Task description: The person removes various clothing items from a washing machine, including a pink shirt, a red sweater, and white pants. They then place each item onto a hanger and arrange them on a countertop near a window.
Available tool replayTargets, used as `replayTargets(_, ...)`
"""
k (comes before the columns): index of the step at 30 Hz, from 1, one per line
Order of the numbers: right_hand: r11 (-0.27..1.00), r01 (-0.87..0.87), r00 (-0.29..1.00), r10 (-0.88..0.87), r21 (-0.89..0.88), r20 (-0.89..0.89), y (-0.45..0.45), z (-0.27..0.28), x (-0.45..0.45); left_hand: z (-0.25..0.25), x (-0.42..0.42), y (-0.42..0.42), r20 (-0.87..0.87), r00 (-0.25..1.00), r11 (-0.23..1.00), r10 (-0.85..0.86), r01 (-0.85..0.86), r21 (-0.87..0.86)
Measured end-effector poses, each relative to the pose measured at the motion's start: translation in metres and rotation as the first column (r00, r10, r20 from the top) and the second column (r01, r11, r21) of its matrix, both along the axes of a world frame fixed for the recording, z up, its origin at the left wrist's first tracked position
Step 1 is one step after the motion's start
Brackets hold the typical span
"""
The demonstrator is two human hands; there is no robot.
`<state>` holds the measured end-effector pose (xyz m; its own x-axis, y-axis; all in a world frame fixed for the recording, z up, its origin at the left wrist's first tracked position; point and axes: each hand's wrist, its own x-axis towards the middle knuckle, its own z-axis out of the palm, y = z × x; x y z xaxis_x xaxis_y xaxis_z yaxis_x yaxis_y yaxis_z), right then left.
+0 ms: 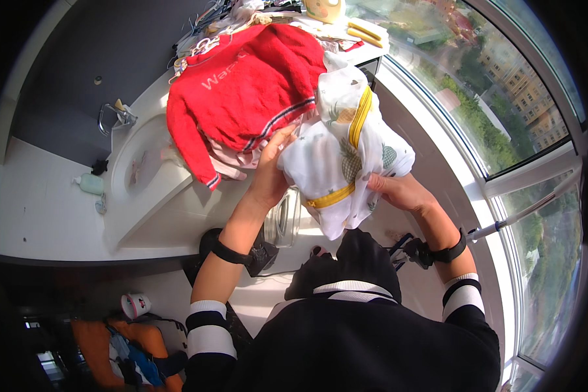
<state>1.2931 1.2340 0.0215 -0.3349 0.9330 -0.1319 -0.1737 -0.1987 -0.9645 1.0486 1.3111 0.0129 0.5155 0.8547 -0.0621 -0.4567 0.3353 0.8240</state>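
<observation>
Before me is a thin white cloth with a pineapple print and yellow trim [323, 161], bunched and held up between both hands. My left hand [272, 166] grips its left side, with some fingers hidden behind the fabric. At its lower right, my right hand [397, 190] pinches the cloth between thumb and fingers. A red knitted sweater with striped cuffs and hem [255, 83] lies just beyond my left hand, spread over other clothes. Pale pink fabric [230, 159] shows from under its hem.
A white washbasin [122, 171] with a metal faucet [122, 117] is at the left, beside a pale green bottle [90, 183]. Hangers [203, 46] and more clothes lie behind the sweater. Curved windows [519, 88] line the right. An orange chair [93, 348] holding clothes stands lower left.
</observation>
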Motion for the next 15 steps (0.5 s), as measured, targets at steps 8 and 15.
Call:
replayTargets(8,0.94,-0.185,0.754,-0.051,-0.285,-0.655,0.068,0.022,-0.022,0.065,-0.01,-0.005,-0.344,0.896,0.826,0.281,-0.043,0.562)
replayTargets(15,0.937,-0.28,0.696,0.047,-0.211,-0.717,0.086,0.007,-0.021,0.065,0.008,-0.002,-0.307,0.95,0.901,0.046,0.093,0.424)
